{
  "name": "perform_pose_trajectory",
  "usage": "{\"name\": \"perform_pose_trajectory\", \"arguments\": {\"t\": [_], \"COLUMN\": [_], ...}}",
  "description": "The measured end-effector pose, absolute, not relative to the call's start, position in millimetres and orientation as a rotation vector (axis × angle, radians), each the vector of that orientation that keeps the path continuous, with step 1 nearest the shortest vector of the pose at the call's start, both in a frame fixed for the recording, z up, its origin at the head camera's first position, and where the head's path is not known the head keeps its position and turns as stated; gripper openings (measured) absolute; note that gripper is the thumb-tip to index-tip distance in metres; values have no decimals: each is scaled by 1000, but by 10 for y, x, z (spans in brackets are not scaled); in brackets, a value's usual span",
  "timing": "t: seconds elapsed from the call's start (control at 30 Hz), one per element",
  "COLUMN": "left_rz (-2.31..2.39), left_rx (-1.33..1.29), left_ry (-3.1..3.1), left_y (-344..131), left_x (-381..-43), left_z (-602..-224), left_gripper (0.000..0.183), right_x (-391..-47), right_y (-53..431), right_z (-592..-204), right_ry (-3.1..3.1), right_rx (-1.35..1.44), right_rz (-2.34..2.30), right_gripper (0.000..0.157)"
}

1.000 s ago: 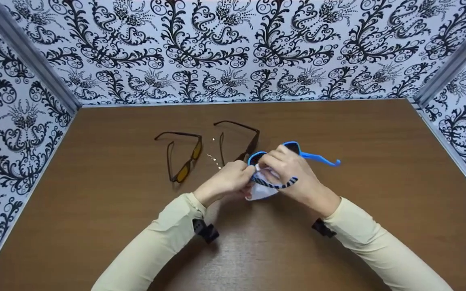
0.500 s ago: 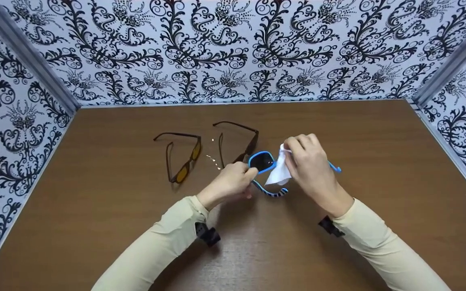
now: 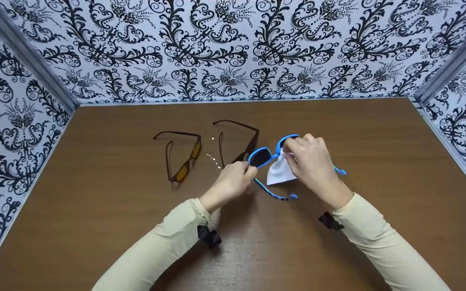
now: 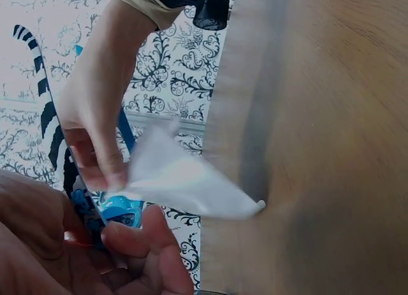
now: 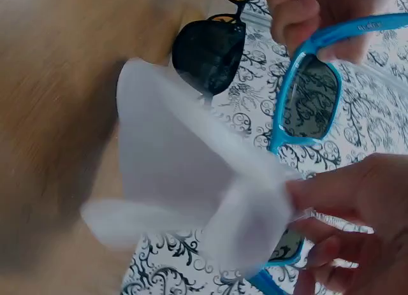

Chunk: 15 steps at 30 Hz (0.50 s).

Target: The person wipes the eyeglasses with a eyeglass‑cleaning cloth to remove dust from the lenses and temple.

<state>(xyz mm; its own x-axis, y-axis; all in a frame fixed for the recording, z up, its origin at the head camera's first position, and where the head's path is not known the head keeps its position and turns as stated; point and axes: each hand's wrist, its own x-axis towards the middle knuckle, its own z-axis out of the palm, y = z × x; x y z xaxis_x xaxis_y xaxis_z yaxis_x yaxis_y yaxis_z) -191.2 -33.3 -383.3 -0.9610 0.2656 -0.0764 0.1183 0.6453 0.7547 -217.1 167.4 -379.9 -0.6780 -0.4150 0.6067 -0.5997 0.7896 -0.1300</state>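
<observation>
Blue-framed sunglasses (image 3: 260,157) with dark lenses are held up over the table, temples unfolded. My left hand (image 3: 233,180) pinches them at the left end of the frame, by the hinge. A zebra-striped pattern covers the temple (image 4: 51,126) in the left wrist view. My right hand (image 3: 310,163) pinches a white cloth (image 3: 280,171) between thumb and fingers at the other lens, which the hand partly covers. In the right wrist view the cloth (image 5: 185,161) hangs down, blurred, in front of the frame.
Two more pairs of glasses lie unfolded on the brown table (image 3: 115,210): one with yellow lenses (image 3: 183,171) at left, one dark pair (image 3: 253,142) just behind my left hand. Patterned panels (image 3: 233,48) wall the table at the back and sides.
My right hand has moved right with the cloth, from near the left lens to the right lens. The left hand keeps its hold, and the sunglasses have tilted a little.
</observation>
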Motion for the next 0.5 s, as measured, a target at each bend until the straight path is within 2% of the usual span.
{"name": "perform_pose_trajectory", "arguments": {"t": [0.13, 0.23, 0.5], "left_rz": [1196, 1214, 1289], "left_rx": [321, 316, 229], "left_ry": [2679, 2668, 2636], "left_y": [-324, -311, -326], "left_x": [-1907, -1906, -1955], "left_z": [-3819, -3811, -3776], "left_gripper": [27, 27, 29], "right_x": [-2180, -2221, -2326], "right_y": [1678, 1672, 1737], "right_z": [-3806, -3796, -3768], "right_ry": [-2391, -2317, -2299], "right_rx": [616, 549, 898], "right_rz": [263, 261, 383], "right_gripper": [9, 10, 9]}}
